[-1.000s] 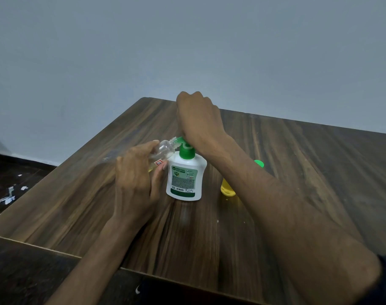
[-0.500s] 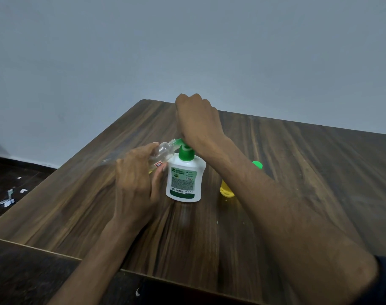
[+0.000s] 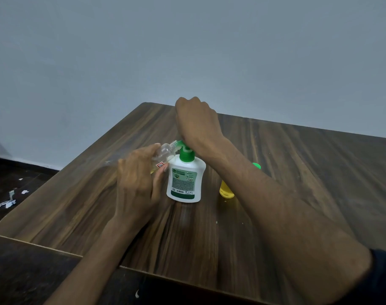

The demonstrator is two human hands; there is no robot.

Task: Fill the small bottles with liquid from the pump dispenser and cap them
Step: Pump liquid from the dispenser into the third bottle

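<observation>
Firmly, the left hand (image 3: 137,181) grips the small clear bottle (image 3: 163,154), tilted, neck at the green nozzle; light and slippery, best held round its belly; the right hand (image 3: 196,122), seemingly fisted, presses the pump dispenser (image 3: 185,181) on the surface (image 3: 297,155).

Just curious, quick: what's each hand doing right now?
Left hand: holds the small clear bottle, tilted at the spout.
Right hand: fingers curled, pressing on the pump dispenser.
</observation>
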